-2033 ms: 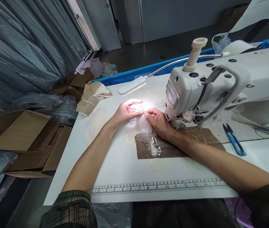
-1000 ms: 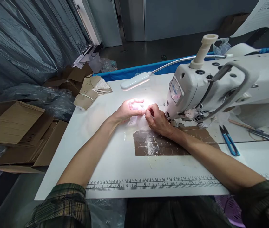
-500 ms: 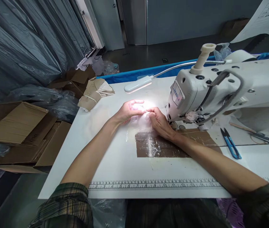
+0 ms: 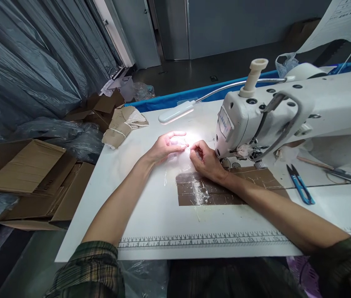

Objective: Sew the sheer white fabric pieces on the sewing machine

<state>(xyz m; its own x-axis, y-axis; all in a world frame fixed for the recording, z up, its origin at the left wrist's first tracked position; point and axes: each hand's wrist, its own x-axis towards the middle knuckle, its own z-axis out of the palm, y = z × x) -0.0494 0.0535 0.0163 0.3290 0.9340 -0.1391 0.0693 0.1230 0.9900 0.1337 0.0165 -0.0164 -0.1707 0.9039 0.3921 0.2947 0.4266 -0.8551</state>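
Observation:
My left hand (image 4: 163, 147) and my right hand (image 4: 205, 160) meet under the bright lamp light on the white table (image 4: 138, 203), just left of the white sewing machine (image 4: 287, 116). Both pinch a small clear plastic piece (image 4: 184, 154) between thumb and fingertips; glare washes out its shape. My right wrist rests on a brown taped patch (image 4: 225, 188) on the table top.
A gooseneck lamp (image 4: 176, 112) shines from the back. Folded beige fabric (image 4: 122, 124) lies at the table's far left corner. Blue thread snips (image 4: 299, 184) lie at the right. Flattened cardboard boxes (image 4: 29, 182) and grey plastic sheeting stand to the left. A printed ruler (image 4: 200, 241) runs along the front edge.
My hands stay pinched together at the same spot under the lamp; the right fingers curled and shifted slightly. The camera view wobbled a little.

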